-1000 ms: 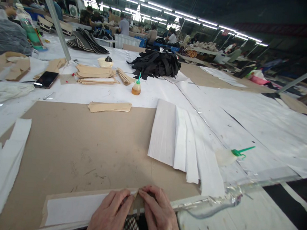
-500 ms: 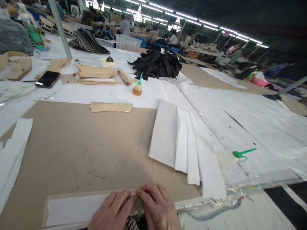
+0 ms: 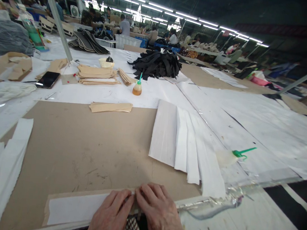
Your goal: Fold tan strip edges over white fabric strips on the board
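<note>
At the near edge of the table lies a beige strip (image 3: 46, 211) with a narrower white strip (image 3: 72, 208) on top of it, so a beige border shows around the white. My left hand (image 3: 111, 214) rests over the right part of these strips, its fingers bent and pressed together on the border. Close beside it, almost touching, my right hand (image 3: 157, 211) has its fingers curled onto the strip's right end. That end is mostly hidden under both hands. Underneath is a large brown board (image 3: 91, 141).
White strips (image 3: 188, 143) lie fanned at right, with more white strips (image 3: 10, 166) at left. Beige strips (image 3: 110, 107) sit at the board's far edge. Beyond are a small glue bottle (image 3: 137, 88), a phone (image 3: 48, 79) and a black strip pile (image 3: 158, 65). Another green-tipped bottle (image 3: 228, 157) lies right.
My right hand has shifted slightly left and turned over the strip's end, covering more of the gap between the hands. My left hand stays nearly in place.
</note>
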A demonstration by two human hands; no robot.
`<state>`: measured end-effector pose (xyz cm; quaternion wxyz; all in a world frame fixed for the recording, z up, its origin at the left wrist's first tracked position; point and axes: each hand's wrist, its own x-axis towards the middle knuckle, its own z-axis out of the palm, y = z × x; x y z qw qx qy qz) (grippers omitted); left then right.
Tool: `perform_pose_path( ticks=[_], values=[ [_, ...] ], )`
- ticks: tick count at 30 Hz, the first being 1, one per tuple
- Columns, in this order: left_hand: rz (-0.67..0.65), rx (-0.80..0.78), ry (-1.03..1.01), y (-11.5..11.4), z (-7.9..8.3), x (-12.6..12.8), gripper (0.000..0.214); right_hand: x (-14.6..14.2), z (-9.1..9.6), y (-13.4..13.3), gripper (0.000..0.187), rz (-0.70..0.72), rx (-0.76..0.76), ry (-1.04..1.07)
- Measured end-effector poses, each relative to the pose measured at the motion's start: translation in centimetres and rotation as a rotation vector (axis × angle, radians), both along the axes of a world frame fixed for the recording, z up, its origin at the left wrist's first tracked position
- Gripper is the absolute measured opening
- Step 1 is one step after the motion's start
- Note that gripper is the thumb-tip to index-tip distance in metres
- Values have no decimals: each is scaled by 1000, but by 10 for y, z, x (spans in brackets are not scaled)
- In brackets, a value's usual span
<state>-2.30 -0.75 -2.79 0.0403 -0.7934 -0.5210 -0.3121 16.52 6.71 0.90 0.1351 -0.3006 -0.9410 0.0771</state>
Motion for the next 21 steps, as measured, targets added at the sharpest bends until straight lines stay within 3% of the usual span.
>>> perform_pose_path(
  ticks=[6, 9, 21],
  values=[
    [20, 12, -32, -2, -2, 1, 32, 9, 4, 2, 37, -80, -224, 208],
    [39, 0, -53, -3, -2, 2, 29, 13, -1, -4, 41, -51, -209, 311],
    [43, 4, -67, -3, 4, 3, 32, 6, -2, -13, 43, -48, -107, 315]
  ],
)
